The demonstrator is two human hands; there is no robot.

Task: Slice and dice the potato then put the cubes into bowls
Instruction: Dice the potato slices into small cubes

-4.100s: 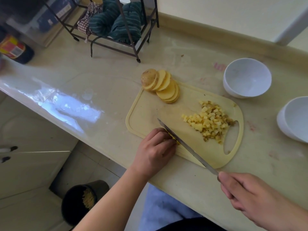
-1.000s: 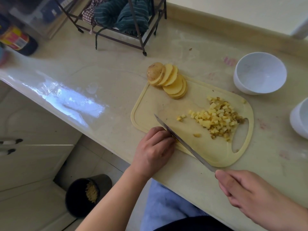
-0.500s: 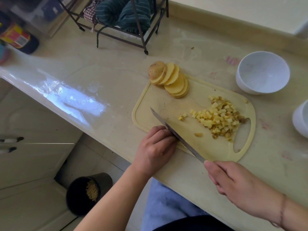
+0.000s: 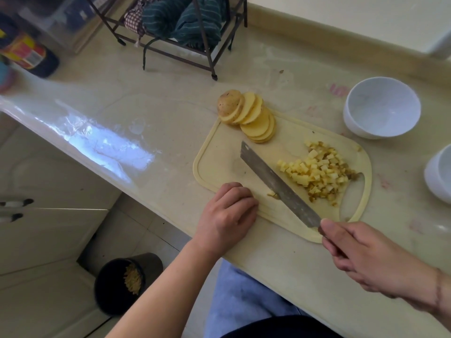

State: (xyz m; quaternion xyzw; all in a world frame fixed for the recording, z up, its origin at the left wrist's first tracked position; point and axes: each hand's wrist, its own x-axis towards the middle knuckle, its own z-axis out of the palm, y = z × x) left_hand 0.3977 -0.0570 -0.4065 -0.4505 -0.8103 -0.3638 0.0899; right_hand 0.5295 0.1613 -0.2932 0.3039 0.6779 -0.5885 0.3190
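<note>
A cream cutting board [image 4: 219, 164] lies on the counter. At its far corner leans a fanned row of round potato slices [image 4: 251, 117]. A heap of small potato cubes [image 4: 317, 173] covers the board's right side, and a stray bit [image 4: 272, 193] sits by the blade. My right hand [image 4: 361, 254] grips the handle of a knife [image 4: 275, 184], whose flat blade lies tilted across the board just left of the heap. My left hand [image 4: 228, 213] rests at the board's near edge with fingers curled under; whether it holds anything is hidden. Two white bowls [image 4: 382, 107] [image 4: 439, 176] stand empty on the right.
A dark wire rack [image 4: 185, 37] with striped cloths stands at the back of the counter. A labelled dark jar [image 4: 29, 54] is at the far left. Below the counter edge a black bin [image 4: 127, 281] holds peelings beside white cupboard doors.
The knife blade has turned flat and swept right toward the cube heap, pushing loose cubes into it. My left hand stays at the board's near edge. The view has shifted slightly.
</note>
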